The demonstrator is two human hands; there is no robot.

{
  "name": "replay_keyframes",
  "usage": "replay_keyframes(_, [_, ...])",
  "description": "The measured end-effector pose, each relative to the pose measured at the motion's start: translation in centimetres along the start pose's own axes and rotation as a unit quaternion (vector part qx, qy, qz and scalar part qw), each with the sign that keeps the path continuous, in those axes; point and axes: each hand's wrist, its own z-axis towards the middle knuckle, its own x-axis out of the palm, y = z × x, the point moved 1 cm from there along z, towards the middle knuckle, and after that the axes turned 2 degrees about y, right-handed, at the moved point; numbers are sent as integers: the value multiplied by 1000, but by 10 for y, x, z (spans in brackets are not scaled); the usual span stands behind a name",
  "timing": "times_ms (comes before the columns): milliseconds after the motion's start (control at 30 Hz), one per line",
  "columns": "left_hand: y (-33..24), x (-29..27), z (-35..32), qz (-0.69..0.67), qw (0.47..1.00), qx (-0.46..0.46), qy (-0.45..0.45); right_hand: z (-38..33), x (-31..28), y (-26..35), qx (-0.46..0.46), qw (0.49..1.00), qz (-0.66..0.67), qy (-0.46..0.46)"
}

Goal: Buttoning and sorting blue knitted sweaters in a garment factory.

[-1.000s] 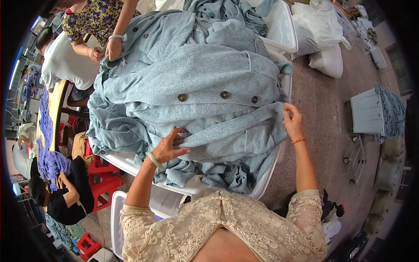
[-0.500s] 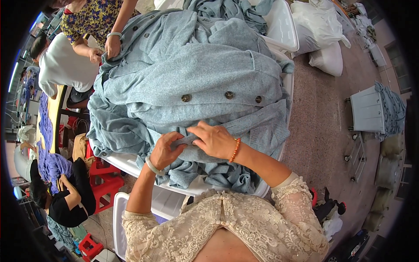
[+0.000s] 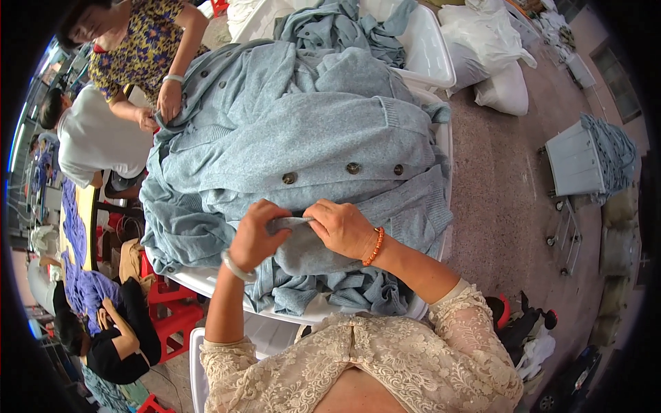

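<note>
A pale blue-grey knitted cardigan with dark buttons lies spread over a heap of the same knitwear in a white tub. Along its near side, my left hand is closed on a folded edge of the cardigan, wearing a pale bangle. My right hand, with an orange bead bracelet, pinches the same edge a short way to the right. A stretch of knit is held raised between the two hands. Below it, more knitwear hangs near the tub's front rim.
Across the heap at upper left, a co-worker's hand grips another part of the knitwear. A second white tub stands behind, beside white sacks. Red stools are at left; a wheeled bin is at right.
The whole view has shifted slightly. My hands have lifted the pinched edge, and it now stretches tauter between them. My right fingers have closed onto it.
</note>
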Motion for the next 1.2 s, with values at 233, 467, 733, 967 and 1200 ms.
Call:
replay_keyframes(233, [12, 21, 51, -131, 970, -50, -198, 8, 7, 3, 2, 999, 39, -28])
replay_keyframes(467, [20, 30, 59, -208, 958, -98, -172, 14, 17, -9, 24, 998, -29, -49])
replay_keyframes(733, [17, 25, 37, -403, 900, -138, -94, 18, 21, -2, 43, 995, -28, -84])
replay_keyframes(967, [6, 18, 27, -283, 958, -50, 10, 17, 16, -16, 74, 995, 21, -57])
replay_keyframes(1200, [-1, 23, 29, -93, 990, -3, -109, 20, 15, -21, 74, 995, 63, -27])
